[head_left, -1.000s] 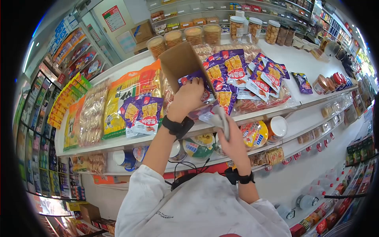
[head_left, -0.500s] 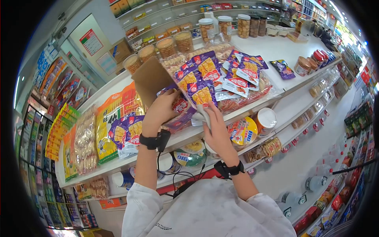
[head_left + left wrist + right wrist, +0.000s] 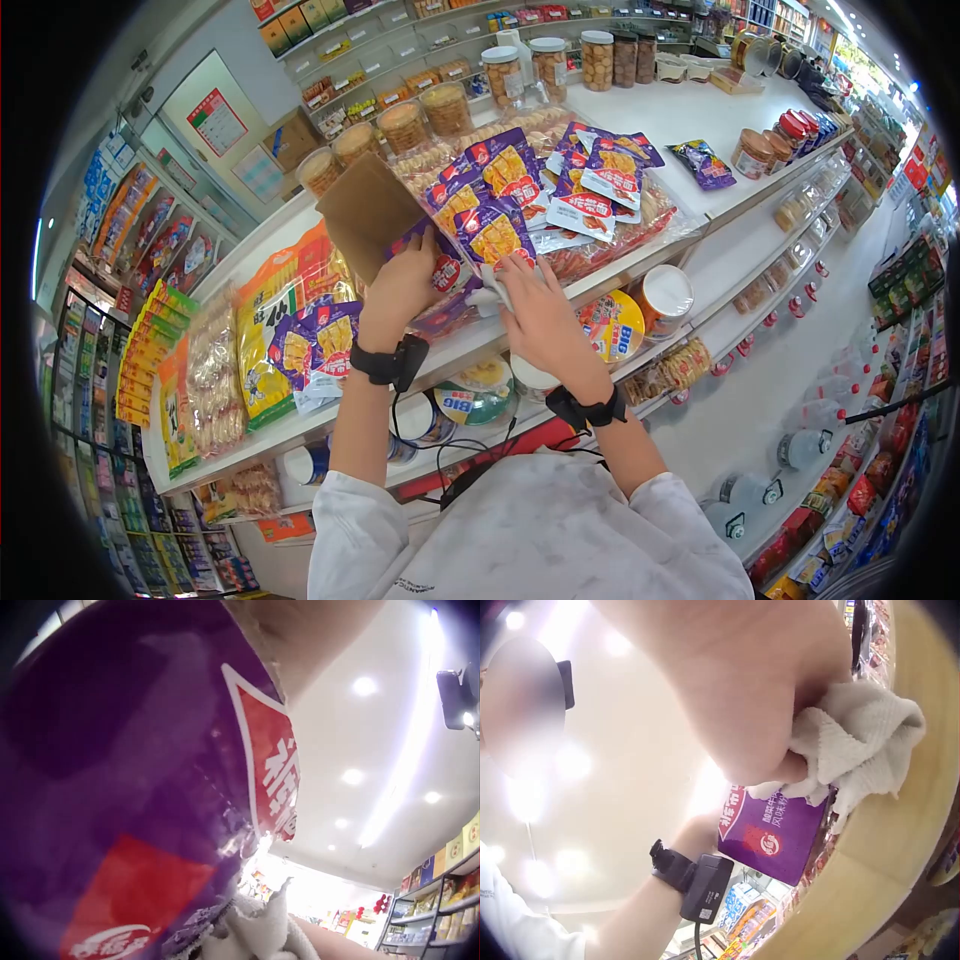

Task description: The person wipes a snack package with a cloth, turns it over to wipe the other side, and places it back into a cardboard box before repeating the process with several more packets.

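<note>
Head view. The carton, brown inside and purple outside, stands open and tilted on the white shelf. The left hand reaches into its opening; the fingertips are hidden among purple packaging, so whether they hold anything cannot be told. At four o'clock from the carton's opening, the right hand grips a pale cloth at the carton's near side. A heap of purple-and-white packets lies at two o'clock, on clear-wrapped snacks; a single dark packet lies farther out in roughly the same direction. At eight o'clock, two more packets rest on a large yellow bag. Lidded biscuit tubs stand at twelve o'clock.

Left wrist view. A glossy purple surface with red panels fills the field from seven to twelve o'clock, very close to the lens. The cloth shows at six o'clock, shop shelving at four. The left hand's grip cannot be made out.

Right wrist view. The right hand spans eleven to one o'clock, its fingers curled round the bunched cloth at two to three o'clock. A purple printed panel lies just below centre, at five o'clock; the left forearm, with a black wrist device, enters from seven.
</note>
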The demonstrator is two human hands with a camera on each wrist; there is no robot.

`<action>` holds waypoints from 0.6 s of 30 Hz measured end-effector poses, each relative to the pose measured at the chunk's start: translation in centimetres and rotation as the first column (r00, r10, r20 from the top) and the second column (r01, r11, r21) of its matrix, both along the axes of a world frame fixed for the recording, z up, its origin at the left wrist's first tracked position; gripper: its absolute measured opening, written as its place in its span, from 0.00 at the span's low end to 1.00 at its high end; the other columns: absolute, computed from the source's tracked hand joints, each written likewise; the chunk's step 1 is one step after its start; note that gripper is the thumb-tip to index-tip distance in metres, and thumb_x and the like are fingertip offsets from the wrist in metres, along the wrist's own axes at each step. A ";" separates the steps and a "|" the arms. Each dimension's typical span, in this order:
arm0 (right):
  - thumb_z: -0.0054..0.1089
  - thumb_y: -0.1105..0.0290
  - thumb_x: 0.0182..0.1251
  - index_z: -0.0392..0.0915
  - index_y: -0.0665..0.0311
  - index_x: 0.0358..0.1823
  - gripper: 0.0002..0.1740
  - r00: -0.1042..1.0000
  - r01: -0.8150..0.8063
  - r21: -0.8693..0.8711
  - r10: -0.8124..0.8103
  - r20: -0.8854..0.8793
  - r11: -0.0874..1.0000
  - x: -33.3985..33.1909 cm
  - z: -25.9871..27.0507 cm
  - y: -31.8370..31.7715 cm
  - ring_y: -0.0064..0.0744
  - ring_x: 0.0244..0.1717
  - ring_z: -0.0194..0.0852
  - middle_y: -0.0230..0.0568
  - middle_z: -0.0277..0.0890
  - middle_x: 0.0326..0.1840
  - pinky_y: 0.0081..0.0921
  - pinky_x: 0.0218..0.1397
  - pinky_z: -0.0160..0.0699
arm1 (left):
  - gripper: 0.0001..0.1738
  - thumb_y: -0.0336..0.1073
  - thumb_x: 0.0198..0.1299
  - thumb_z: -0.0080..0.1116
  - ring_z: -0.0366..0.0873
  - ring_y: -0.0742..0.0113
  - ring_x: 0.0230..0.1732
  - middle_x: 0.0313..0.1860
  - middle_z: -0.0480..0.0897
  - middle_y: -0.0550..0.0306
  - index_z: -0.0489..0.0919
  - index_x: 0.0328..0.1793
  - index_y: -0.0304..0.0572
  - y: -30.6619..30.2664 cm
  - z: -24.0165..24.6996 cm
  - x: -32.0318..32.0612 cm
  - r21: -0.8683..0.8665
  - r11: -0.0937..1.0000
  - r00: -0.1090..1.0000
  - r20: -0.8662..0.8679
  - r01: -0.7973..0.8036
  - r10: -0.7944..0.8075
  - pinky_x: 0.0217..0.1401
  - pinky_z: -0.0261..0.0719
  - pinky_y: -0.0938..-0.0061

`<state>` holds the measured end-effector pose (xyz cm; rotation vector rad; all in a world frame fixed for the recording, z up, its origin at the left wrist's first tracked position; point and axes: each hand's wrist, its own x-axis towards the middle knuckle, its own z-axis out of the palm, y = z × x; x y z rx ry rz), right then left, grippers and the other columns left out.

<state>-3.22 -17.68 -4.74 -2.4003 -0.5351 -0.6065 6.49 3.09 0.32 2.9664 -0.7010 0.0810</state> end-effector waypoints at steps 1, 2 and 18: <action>0.53 0.75 0.65 0.66 0.76 0.62 0.24 1.000 -0.003 0.019 0.003 -0.001 1.000 0.5 0.0 -0.2 0.57 0.76 0.56 0.63 0.64 0.70 0.48 0.81 0.50 | 0.49 0.39 0.45 0.74 0.80 0.43 0.57 0.59 0.77 0.34 0.63 0.73 0.32 -0.2 0.3 0.0 -0.003 1.000 1.000 -0.019 -0.002 0.002 0.55 0.83 0.55; 0.53 0.75 0.65 0.65 0.77 0.63 0.25 1.000 -0.007 0.038 0.007 -0.001 0.999 1.2 -0.3 -0.5 0.57 0.76 0.56 0.62 0.64 0.71 0.48 0.81 0.50 | 0.48 0.40 0.45 0.75 0.81 0.43 0.55 0.57 0.78 0.36 0.64 0.72 0.32 -0.3 0.5 -0.2 0.006 1.000 1.000 0.012 0.013 -0.013 0.54 0.83 0.55; 0.50 0.66 0.76 0.63 0.68 0.70 0.26 0.912 -0.020 0.735 0.314 -0.265 0.678 4.4 1.6 -1.4 0.36 0.62 0.72 0.47 0.74 0.62 0.30 0.66 0.67 | 0.45 0.37 0.62 0.67 0.79 0.53 0.62 0.66 0.74 0.35 0.54 0.81 0.34 0.3 6.0 -5.6 -0.619 0.783 0.969 0.148 -0.065 0.198 0.62 0.76 0.69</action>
